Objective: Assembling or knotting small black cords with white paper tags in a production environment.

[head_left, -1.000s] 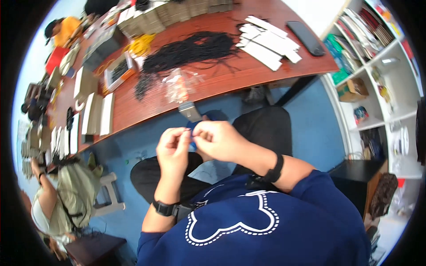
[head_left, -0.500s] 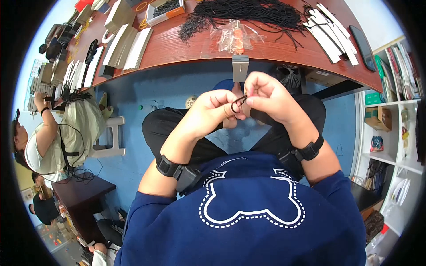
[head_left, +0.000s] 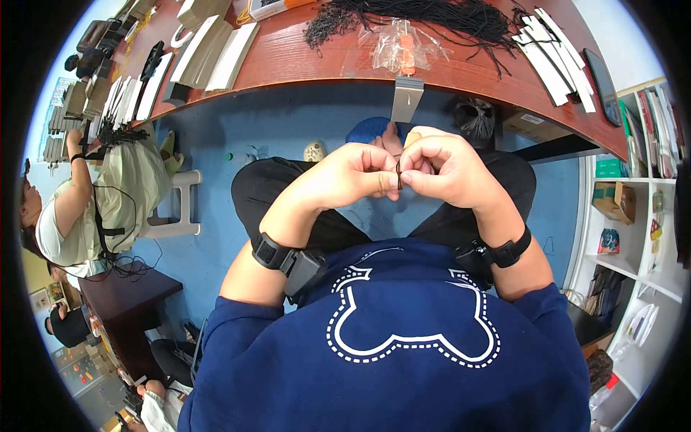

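Observation:
My left hand (head_left: 345, 173) and my right hand (head_left: 445, 169) meet in front of the table edge, above my lap. Both pinch a short piece of black cord (head_left: 399, 173) between thumb and fingers; most of it is covered by the fingertips. On the table beyond lies a large heap of black cords (head_left: 439, 20), with a tangle of finer black strands (head_left: 327, 29) at its left end. A crumpled clear plastic bag (head_left: 381, 49) and an orange item (head_left: 407, 52) lie nearer, above a grey block (head_left: 408, 97) at the edge.
White strips (head_left: 551, 65) and a dark phone (head_left: 601, 86) lie at the table's right. Stacks of pale card (head_left: 230, 61) stand on the left. Another person (head_left: 61, 209) works at far left by a white stool (head_left: 176, 205). White shelves (head_left: 626, 230) line the right.
My hands have drawn closer together. The cord formed a visible loop between them earlier and is now mostly hidden by my fingers. The table appears shifted slightly right and up.

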Action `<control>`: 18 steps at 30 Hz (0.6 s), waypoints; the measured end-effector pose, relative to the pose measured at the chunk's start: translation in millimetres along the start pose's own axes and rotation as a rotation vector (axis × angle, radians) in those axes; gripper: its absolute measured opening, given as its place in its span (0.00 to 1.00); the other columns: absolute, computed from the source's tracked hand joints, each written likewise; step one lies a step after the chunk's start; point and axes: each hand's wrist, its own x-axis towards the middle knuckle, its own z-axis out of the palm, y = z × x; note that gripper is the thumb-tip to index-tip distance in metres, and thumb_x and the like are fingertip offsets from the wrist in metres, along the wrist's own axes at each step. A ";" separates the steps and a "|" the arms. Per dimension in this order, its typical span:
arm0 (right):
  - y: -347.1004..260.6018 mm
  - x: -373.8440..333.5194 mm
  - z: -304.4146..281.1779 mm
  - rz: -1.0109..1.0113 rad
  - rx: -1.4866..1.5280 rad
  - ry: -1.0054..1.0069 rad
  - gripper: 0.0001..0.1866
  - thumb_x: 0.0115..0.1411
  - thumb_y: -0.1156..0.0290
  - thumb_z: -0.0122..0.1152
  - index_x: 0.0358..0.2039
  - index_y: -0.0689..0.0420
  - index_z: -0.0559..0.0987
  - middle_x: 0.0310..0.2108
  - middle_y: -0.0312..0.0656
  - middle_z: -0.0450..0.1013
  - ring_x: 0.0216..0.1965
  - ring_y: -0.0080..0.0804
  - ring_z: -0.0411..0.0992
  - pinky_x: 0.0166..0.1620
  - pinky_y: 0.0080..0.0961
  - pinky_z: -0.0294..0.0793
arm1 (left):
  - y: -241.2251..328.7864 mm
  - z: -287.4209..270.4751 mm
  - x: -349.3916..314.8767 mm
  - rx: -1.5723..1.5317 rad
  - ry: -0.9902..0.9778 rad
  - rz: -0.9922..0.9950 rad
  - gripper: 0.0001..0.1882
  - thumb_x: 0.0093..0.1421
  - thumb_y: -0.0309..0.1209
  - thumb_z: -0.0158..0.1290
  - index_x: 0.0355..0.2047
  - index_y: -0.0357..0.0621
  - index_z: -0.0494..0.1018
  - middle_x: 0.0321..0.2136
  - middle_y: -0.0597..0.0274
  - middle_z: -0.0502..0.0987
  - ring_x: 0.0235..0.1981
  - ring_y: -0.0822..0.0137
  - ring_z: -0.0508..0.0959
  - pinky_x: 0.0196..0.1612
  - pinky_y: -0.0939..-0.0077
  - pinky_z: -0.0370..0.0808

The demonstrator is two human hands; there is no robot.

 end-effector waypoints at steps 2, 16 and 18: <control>5.0 1.3 4.1 0.041 0.007 -0.042 0.02 0.47 0.76 0.59 0.23 0.59 0.76 0.24 0.31 0.63 0.23 0.15 0.63 0.27 0.12 0.63 | 0.7 -0.4 -1.6 0.011 -0.011 -0.016 0.04 0.57 0.26 0.50 0.28 0.37 0.72 0.24 0.64 0.76 0.27 0.76 0.75 0.32 0.85 0.71; 18.3 4.7 23.8 0.175 0.235 0.274 0.03 0.48 0.75 0.58 0.22 0.59 0.73 0.23 0.30 0.62 0.22 0.13 0.60 0.25 0.13 0.61 | 1.2 12.0 -2.6 0.228 0.393 0.067 0.03 0.51 0.24 0.53 0.24 0.37 0.70 0.21 0.68 0.72 0.24 0.82 0.70 0.28 0.86 0.69; 12.5 3.3 24.8 0.082 0.050 0.254 0.03 0.47 0.75 0.58 0.22 0.59 0.73 0.21 0.30 0.62 0.21 0.14 0.60 0.24 0.14 0.61 | 5.4 17.5 -4.3 0.615 0.532 0.165 0.05 0.47 0.24 0.55 0.22 0.36 0.70 0.19 0.64 0.71 0.23 0.79 0.71 0.26 0.84 0.68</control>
